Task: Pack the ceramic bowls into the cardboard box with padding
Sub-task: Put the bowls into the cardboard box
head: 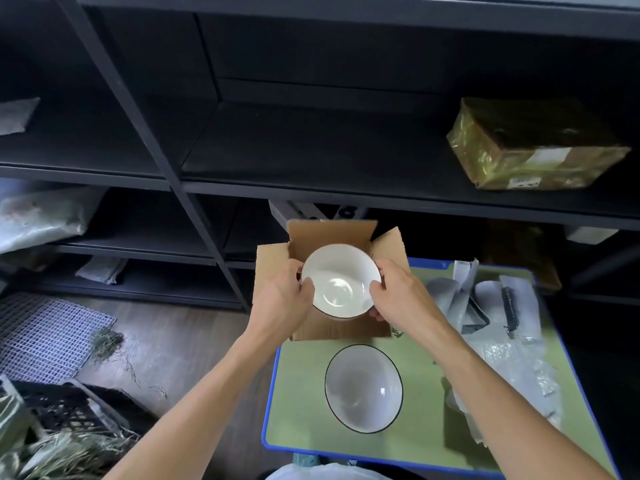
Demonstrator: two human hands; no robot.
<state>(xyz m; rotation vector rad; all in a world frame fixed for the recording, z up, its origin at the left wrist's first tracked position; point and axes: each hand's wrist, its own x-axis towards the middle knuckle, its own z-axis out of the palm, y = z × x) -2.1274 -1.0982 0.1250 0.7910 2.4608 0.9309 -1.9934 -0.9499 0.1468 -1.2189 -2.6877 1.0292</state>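
Note:
A white ceramic bowl (341,280) with a dark rim hangs over the open cardboard box (329,233). My left hand (284,296) grips its left rim, thumb inside. My right hand (398,292) grips its right rim, thumb inside and fingers underneath. The box stands at the far end of a small green table (301,393) with its flaps spread; its inside is hidden behind the bowl. A second, larger white bowl (363,388) with a dark rim sits upright on the table in front of the box. Grey padding sheets and bubble wrap (502,341) lie on the table's right side.
Black shelving (242,133) stands right behind the table, with a taped brown parcel (530,143) on a shelf at upper right. On the wooden floor at left lie a white mesh panel (41,337), a black crate (65,407) and loose hay.

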